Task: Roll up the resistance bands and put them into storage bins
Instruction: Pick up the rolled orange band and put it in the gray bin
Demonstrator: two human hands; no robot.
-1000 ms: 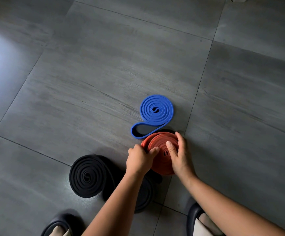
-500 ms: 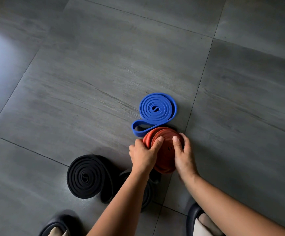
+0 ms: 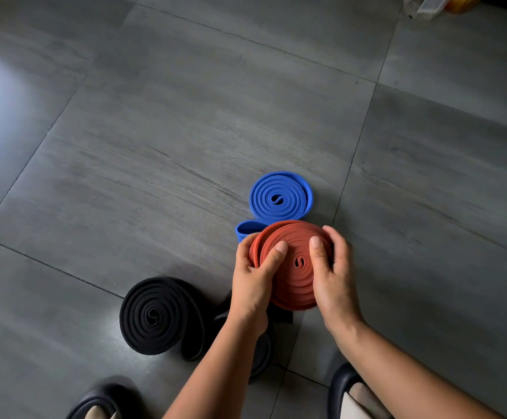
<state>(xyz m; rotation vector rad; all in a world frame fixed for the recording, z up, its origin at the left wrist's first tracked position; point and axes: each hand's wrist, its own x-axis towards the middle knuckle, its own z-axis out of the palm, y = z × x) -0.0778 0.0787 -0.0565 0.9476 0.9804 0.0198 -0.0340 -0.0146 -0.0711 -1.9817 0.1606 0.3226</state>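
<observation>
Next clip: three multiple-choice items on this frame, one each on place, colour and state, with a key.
1. Where does the blue coil lie? A. On the floor, just beyond the red coil. B. On a table. C. In a bin.
2. Which coil do the left hand and right hand hold? A. Blue. B. Black. C. Red.
3. The blue coil's outer end is: A. tucked tight. B. a loose loop. C. knotted.
Key: 1A, it lies past the red one; 2C, fingers curl round its rim; 3B, a loop sticks out at its left.
</observation>
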